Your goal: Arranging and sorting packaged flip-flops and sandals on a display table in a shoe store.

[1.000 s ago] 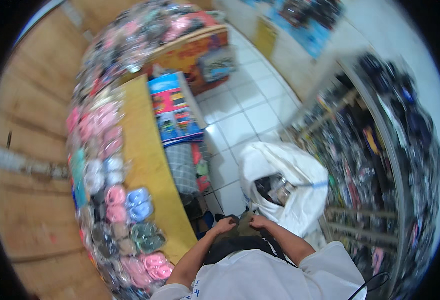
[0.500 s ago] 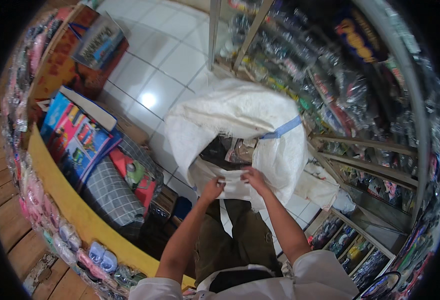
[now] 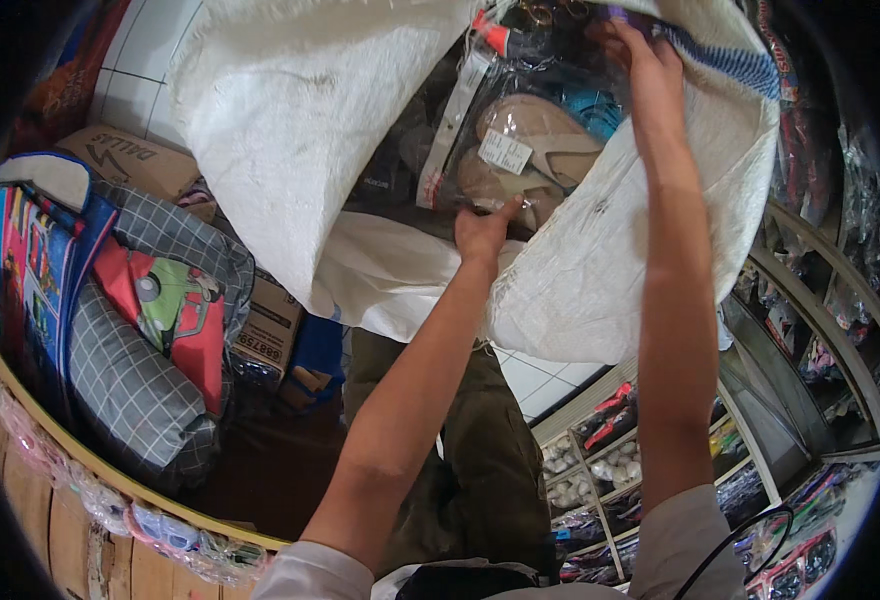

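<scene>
A large white woven sack (image 3: 270,130) gapes in front of me, packed with goods in clear plastic. Near its middle lies a clear-bagged pair of beige sandals (image 3: 520,150) with a handwritten white label. My left hand (image 3: 485,232) is closed at the near edge of that bag, its thumb against the plastic. Deeper in, by the sack's far right side, my right hand (image 3: 648,55) reaches over the contents with thumb and fingers apart, next to something purple. A turquoise item (image 3: 593,112) and an orange-red piece (image 3: 492,36) also show inside.
On the left, a grey checked cloth bundle (image 3: 135,350), colourful flat packs (image 3: 35,260) and cardboard boxes (image 3: 130,160) sit behind a curved yellow edge. A compartmented rack (image 3: 600,470) of small packaged goods stands at lower right, with glass-fronted shelving (image 3: 810,280) beyond.
Both hands have left the sack's near rim and gone inside, the right one farther. My view has moved closer, and the bagged sandals now show plainly.
</scene>
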`<control>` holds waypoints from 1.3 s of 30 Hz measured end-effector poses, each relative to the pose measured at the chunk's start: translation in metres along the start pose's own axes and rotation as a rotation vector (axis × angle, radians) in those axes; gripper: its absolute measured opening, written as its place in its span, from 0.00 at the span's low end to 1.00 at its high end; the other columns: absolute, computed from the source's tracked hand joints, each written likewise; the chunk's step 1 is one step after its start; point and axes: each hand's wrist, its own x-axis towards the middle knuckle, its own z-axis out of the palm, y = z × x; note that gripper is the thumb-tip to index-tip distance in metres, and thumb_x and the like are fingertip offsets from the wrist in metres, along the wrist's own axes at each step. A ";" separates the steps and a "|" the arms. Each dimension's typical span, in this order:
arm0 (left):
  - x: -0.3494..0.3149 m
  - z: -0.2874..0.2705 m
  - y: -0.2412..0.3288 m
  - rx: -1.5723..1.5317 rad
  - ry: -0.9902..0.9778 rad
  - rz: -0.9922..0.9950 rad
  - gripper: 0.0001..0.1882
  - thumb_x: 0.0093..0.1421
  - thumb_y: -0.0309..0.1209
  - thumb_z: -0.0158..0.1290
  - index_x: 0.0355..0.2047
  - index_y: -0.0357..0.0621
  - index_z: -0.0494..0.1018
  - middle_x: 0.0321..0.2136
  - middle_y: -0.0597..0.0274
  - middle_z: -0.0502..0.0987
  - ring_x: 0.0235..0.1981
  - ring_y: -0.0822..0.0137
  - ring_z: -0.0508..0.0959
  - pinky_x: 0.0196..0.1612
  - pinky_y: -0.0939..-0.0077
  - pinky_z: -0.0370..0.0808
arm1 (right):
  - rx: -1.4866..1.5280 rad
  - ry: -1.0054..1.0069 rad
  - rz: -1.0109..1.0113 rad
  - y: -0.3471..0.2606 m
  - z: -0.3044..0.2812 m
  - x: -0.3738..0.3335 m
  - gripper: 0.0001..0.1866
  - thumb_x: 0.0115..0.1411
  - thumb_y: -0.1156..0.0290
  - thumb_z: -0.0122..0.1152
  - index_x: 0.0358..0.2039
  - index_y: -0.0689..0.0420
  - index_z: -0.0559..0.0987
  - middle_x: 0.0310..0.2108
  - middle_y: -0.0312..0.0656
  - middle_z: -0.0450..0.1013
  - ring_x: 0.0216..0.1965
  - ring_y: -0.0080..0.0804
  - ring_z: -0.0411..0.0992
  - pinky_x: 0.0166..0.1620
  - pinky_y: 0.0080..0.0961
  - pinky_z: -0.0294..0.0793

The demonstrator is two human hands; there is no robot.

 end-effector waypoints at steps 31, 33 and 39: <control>-0.008 -0.138 0.007 -1.098 -0.186 -0.066 0.21 0.56 0.26 0.54 0.49 0.34 0.63 0.45 0.52 0.70 0.43 0.60 0.73 0.42 0.65 0.76 | -0.718 -0.199 0.319 0.107 -0.015 -0.126 0.15 0.57 0.64 0.50 0.32 0.64 0.78 0.29 0.44 0.76 0.34 0.34 0.73 0.41 0.26 0.69; 0.001 -0.142 0.007 -1.052 -0.145 -0.028 0.20 0.58 0.30 0.52 0.48 0.33 0.65 0.44 0.52 0.71 0.42 0.61 0.74 0.43 0.67 0.75 | -0.943 0.062 0.425 0.126 -0.056 -0.106 0.23 0.56 0.55 0.51 0.43 0.62 0.75 0.44 0.51 0.72 0.47 0.46 0.69 0.51 0.31 0.64; -0.018 -0.122 0.032 -1.257 -0.187 -0.045 0.33 0.54 0.26 0.57 0.57 0.41 0.55 0.52 0.52 0.64 0.49 0.59 0.69 0.49 0.61 0.72 | -0.980 0.040 0.248 0.180 -0.127 -0.048 0.42 0.51 0.37 0.49 0.54 0.61 0.67 0.56 0.57 0.61 0.59 0.51 0.58 0.60 0.33 0.54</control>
